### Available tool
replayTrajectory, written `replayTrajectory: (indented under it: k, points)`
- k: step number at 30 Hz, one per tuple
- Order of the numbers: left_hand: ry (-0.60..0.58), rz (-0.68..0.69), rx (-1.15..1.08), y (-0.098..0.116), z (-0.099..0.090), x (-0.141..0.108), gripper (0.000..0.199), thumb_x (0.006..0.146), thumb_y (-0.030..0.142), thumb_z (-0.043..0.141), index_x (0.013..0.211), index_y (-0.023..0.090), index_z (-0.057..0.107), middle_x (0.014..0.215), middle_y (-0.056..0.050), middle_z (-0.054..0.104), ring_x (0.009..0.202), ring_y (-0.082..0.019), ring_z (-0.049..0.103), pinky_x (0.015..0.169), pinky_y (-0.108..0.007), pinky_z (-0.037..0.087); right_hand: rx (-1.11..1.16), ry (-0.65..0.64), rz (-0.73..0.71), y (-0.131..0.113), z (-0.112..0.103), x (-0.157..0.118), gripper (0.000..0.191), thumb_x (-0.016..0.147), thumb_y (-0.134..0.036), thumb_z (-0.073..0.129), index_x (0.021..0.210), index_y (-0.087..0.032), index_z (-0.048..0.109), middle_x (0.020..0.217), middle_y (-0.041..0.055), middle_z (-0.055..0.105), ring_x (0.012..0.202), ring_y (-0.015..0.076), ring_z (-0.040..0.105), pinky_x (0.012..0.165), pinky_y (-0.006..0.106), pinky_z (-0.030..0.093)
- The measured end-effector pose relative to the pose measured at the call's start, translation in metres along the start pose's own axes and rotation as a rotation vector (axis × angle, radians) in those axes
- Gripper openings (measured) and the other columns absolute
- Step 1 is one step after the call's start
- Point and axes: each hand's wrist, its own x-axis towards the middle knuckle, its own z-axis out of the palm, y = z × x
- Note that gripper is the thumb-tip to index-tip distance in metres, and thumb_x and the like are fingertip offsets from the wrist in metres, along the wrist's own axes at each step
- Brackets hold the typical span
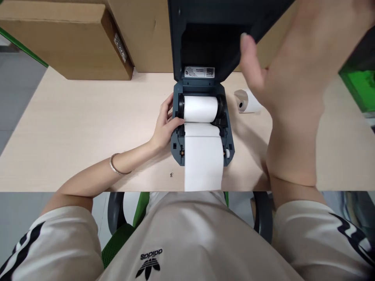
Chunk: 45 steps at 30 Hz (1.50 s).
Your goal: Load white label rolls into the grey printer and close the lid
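Observation:
A dark label printer (178, 156) stands on the table with its lid (202, 43) raised. Inside lies a white paper roll (200, 109), and a strip of white paper (203, 164) runs from it over the printer's front to the table edge. My left hand (165, 127) grips the printer's left side, thumb on top by the roll and fingers round the outer wall. Raised close to the camera, my right hand (281, 74) is beside the lid's right edge, its thumb overlapping that edge. Its other fingers run out of view at the top right.
A closed cardboard box (58, 43) stands at the back left. Right of the printer, a small white roll (252, 102) lies on the table (96, 113). Cardboard rises behind the printer. A green object (361, 89) is at the far right.

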Motion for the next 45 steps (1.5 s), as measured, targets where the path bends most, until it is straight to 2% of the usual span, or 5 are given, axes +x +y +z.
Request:
replayTrajectory:
  k: [4, 14, 22, 33, 45]
  points:
    - [-0.025, 0.009, 0.022, 0.002, -0.003, 0.0, 0.103, 0.087, 0.069, 0.101, 0.177, 0.036, 0.064, 0.194, -0.007, 0.062, 0.188, -0.05, 0.045, 0.16, -0.062, 0.036, -0.382, 0.124, 0.079, 0.008, 0.007, 0.002, 0.104, 0.111, -0.061, 0.066, 0.2, -0.014, 0.038, 0.198, 0.0307, 0.038, 0.183, 0.0665, 0.036, 0.148, 0.086, 0.022]
    - [-0.015, 0.014, 0.014, 0.003, -0.001, 0.0, 0.102, 0.09, 0.061, 0.099, 0.181, 0.031, 0.064, 0.194, -0.007, 0.063, 0.189, -0.048, 0.046, 0.158, -0.06, 0.042, -0.403, 0.136, -0.007, 0.035, 0.043, 0.017, 0.09, 0.126, -0.053, 0.041, 0.196, 0.003, 0.036, 0.197, 0.0317, 0.04, 0.185, 0.0613, 0.037, 0.148, 0.078, 0.021]
    - [0.059, 0.032, 0.022, 0.018, 0.006, -0.002, 0.079, 0.098, 0.058, 0.091, 0.17, 0.032, 0.077, 0.182, 0.0, 0.074, 0.192, -0.053, 0.038, 0.159, -0.069, 0.041, -0.07, -0.512, -0.116, -0.029, 0.05, 0.012, 0.071, 0.117, -0.049, 0.05, 0.175, -0.015, 0.071, 0.171, 0.0234, 0.072, 0.16, 0.0471, 0.064, 0.138, 0.067, 0.044]
    - [0.046, 0.006, 0.026, 0.011, 0.003, -0.004, 0.089, 0.095, 0.068, 0.096, 0.174, 0.034, 0.073, 0.18, -0.002, 0.075, 0.192, -0.055, 0.035, 0.158, -0.068, 0.042, -0.144, -0.543, -0.12, -0.027, 0.074, 0.002, 0.062, 0.095, -0.045, 0.08, 0.145, -0.008, 0.079, 0.135, 0.0228, 0.083, 0.118, 0.0422, 0.077, 0.105, 0.051, 0.055]
    - [-0.018, 0.025, 0.016, 0.014, 0.004, 0.0, 0.094, 0.095, 0.066, 0.093, 0.179, 0.032, 0.067, 0.189, -0.004, 0.068, 0.189, -0.052, 0.044, 0.158, -0.063, 0.042, -0.026, -0.242, 0.009, -0.024, -0.047, -0.017, 0.073, 0.101, -0.065, 0.082, 0.161, -0.025, 0.076, 0.162, 0.0208, 0.078, 0.147, 0.0464, 0.075, 0.12, 0.051, 0.057]
